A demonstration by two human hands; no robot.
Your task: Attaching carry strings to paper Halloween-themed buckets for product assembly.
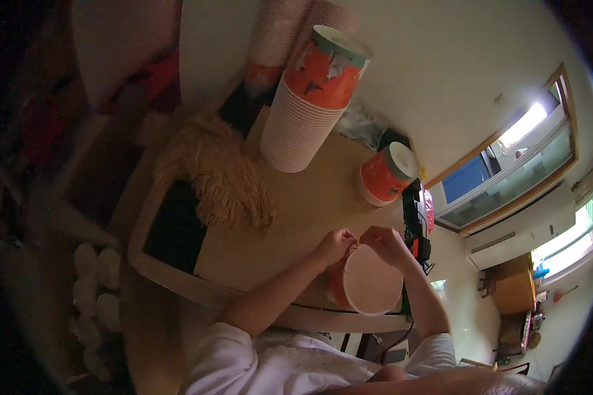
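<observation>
Bucket in hand: an orange-sided paper bucket with a white rim and a pale round face (pixel 373 282), at the table's near edge, close in front of the person.
Bucket's axis: tilted, from the orange wall on the left to the pale face, which is turned rightward and up.
Left hand (pixel 337 246): at the far edge of the rim, on the orange-wall side, fingers curled in nearly to a pinch.
Right hand (pixel 386 245): at that same far edge, over the pale-face side, fingers bent down, tips drawn close together.
Nearer hand: neither, as far as I can judge; their fingertips all but meet there.
Between the fingertips: too small for me to tell whether they grip the rim or something thin.
Fibre pile: loose straw-coloured strands (pixel 227 178), well left of both hands on the tan tabletop (pixel 303 210).
</observation>
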